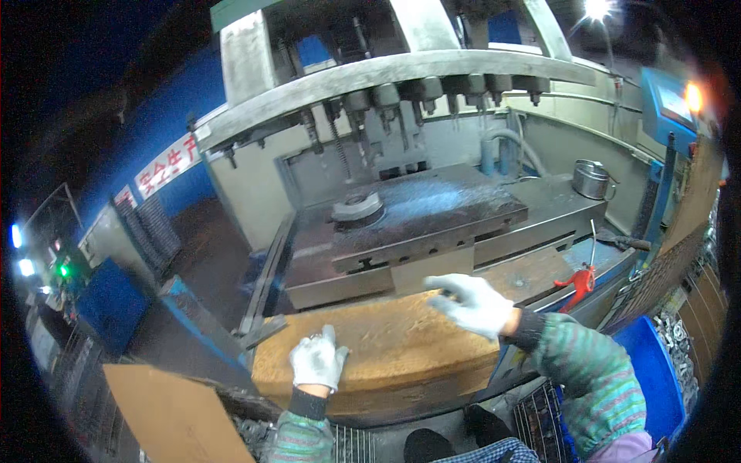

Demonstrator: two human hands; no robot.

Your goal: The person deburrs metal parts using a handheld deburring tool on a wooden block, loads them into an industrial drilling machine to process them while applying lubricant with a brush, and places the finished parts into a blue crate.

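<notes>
Both my hands wear white gloves. My left hand (317, 359) rests on the near left part of a worn wooden board (378, 339), thumb apart from the loosely bent fingers, and nothing shows in it. Above the board's far right edge is my right hand (469, 305), fingers stretched to the left and parted, slightly blurred and holding nothing visible. Beyond the board, a curved grey metal part (357, 207) sits on the left of the machine's dark worktable (455, 193). Over that table hangs a row of drill spindles (386, 96).
To the right lie a red-handled air gun (579, 285) and a dark-handled tool (624, 241). A metal cup (591, 180) stands at the table's back right. A blue bin (652, 386) and many metal parts (678, 359) are at my right, a cardboard flap (166, 413) at my left.
</notes>
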